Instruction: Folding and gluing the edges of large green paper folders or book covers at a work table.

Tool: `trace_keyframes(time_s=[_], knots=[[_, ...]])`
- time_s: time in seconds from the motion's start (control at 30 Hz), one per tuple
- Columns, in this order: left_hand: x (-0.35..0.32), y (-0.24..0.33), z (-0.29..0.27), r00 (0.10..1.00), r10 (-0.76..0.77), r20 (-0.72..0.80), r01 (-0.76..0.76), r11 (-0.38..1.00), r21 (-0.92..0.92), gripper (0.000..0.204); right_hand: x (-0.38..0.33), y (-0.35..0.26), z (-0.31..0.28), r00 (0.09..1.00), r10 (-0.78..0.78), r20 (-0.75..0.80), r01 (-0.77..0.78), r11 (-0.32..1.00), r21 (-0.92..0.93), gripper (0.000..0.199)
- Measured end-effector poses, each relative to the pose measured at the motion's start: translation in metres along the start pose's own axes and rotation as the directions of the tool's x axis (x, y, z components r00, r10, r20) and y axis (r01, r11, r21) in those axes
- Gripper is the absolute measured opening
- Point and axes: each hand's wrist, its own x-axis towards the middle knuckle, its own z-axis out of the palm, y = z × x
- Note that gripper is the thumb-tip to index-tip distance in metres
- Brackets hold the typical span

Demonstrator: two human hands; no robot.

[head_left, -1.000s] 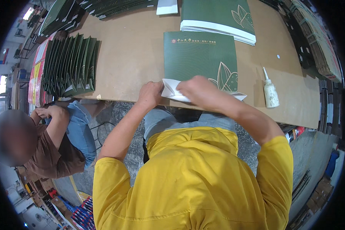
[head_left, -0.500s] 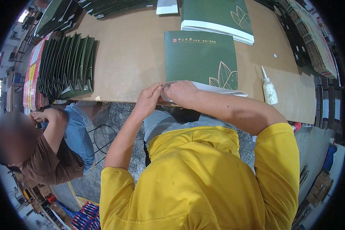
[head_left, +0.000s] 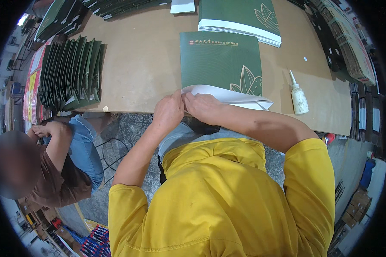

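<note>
Your left hand (head_left: 168, 112) and right hand (head_left: 203, 107) meet at the near edge of the table (head_left: 137, 73), both pinching the left end of a folded white flap (head_left: 227, 95). The flap belongs to a green folder (head_left: 218, 60) lying flat in front of you. A glue bottle (head_left: 299, 97) lies just right of it. A stack of folders (head_left: 244, 17) sits behind it, and a fanned row of folders (head_left: 70, 70) stands at your left. A seated person (head_left: 43, 167) is below that row, beside you.
</note>
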Motion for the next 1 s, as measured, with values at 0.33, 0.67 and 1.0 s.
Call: trace_keyframes(time_s=[0.33,0.67,1.0], knots=[[0.005,0.000,0.007,0.997,0.073,0.017,-0.074,0.995,0.064,0.018,-0.011,0.008,0.004,0.977,-0.168,0.131,0.173,0.985,-0.026,0.025],[0.006,0.012,0.009,1.000,-0.004,-0.010,0.006,0.970,0.245,0.030,-0.113,0.013,-0.034,0.673,0.108,-0.732,-0.001,0.990,0.144,0.015],[0.010,0.026,-0.002,0.995,-0.084,0.060,0.061,0.948,0.312,0.038,-0.188,0.070,0.004,0.607,0.670,-0.428,-0.324,0.700,0.636,0.030]])
